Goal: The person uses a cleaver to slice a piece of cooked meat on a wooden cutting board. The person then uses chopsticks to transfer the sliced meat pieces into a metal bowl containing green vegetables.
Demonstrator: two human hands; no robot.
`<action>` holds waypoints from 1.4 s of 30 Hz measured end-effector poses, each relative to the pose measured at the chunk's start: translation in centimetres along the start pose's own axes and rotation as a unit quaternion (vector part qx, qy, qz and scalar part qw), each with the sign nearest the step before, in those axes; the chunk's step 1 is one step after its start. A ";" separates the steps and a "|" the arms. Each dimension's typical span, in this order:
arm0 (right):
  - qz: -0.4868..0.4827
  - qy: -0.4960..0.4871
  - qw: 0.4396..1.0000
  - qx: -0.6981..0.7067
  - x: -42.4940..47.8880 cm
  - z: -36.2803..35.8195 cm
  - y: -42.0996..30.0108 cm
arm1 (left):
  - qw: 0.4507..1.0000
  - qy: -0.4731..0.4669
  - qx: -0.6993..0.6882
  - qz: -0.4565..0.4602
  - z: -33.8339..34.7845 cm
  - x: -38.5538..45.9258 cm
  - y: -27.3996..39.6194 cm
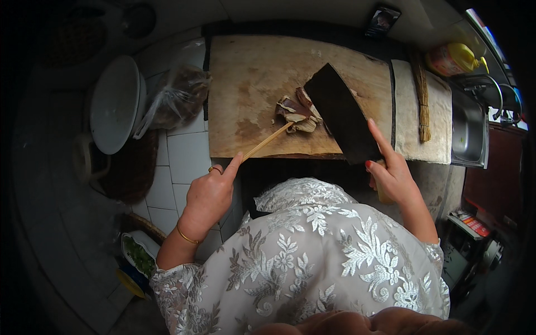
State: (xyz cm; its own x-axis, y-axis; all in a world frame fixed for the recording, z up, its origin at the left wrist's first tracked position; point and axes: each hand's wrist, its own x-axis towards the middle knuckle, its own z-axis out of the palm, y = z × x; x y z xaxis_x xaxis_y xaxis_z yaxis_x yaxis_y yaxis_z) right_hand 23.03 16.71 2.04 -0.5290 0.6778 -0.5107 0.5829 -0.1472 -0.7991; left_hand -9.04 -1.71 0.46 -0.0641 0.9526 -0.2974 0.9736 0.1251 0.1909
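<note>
My left hand [214, 189] grips a pair of wooden chopsticks [268, 140], whose tips touch a small heap of meat pieces [298, 112]. The pieces are brown and pale and lie near the middle of a worn wooden cutting board [247, 63]. In my right hand [391, 171] is the handle of a broad, dark cleaver [341, 113], my index finger stretched along the back of its blade. The blade hangs over the right part of the board and hides some of it. Whether its edge touches the meat, I cannot tell.
Left of the board are a knotted clear plastic bag [176, 98] and a tilted white basin [115, 104]. To the right, a straw brush [422, 100] lies on a pale slab [404, 83] beside a steel sink [467, 125]. A yellow pump bottle [454, 58] and a phone [382, 21] are behind.
</note>
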 end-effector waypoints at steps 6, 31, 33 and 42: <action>0.040 -0.037 0.998 0.043 -2.9 -1.8 1.8 | 1.000 0.000 -0.013 -0.012 0.4 -0.1 -0.1; 0.147 -0.082 0.978 0.123 -1.6 -1.0 1.9 | 0.998 0.041 0.029 -0.030 0.5 3.3 -2.5; 0.143 -0.084 0.978 0.124 -1.6 -1.0 2.0 | 0.998 0.043 0.038 -0.035 0.6 4.0 -3.0; 0.139 -0.075 0.981 0.110 -1.8 -0.8 2.0 | 0.995 0.062 -0.002 -0.076 -0.3 3.2 -3.2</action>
State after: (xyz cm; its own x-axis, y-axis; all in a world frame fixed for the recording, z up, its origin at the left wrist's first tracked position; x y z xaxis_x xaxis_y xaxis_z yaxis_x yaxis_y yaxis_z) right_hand 25.63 15.73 1.59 -0.4624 0.4782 -0.7466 0.5794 -0.4744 -0.6627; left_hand -12.46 0.99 -0.79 -0.2376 0.9492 -0.2062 0.9495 0.2717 0.1568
